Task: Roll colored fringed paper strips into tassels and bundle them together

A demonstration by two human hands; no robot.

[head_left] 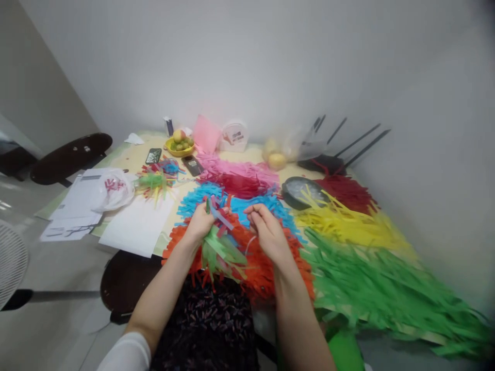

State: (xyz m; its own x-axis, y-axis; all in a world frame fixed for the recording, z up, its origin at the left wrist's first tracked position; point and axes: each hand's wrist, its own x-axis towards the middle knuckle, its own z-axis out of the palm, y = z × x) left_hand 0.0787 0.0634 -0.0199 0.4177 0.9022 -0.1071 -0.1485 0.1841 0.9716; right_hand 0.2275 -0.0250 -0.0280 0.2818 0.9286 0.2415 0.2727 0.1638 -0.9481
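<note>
My left hand (201, 220) is closed around the top of a tassel of thin paper strips (222, 250), mostly light green with some red and blue. The strips hang down and fan out toward my lap. To its right, my right hand (266, 229) is raised with thumb and fingers pinched together. A pale thin string (249, 245) curves below those fingers; its upper end is hidden in the pinch. Beneath both hands lie orange fringed paper (178, 242) and blue fringed paper (195, 198).
Green (371, 288), yellow (348, 226) and pink fringes (247, 172) cover the table around a dark round bowl (303, 191). More tassels (154, 181), a plastic bag (114, 190), white papers (137, 226), phones and a yellow fruit bowl (180, 149) lie left. Dark stools (127, 281) stand beside the table.
</note>
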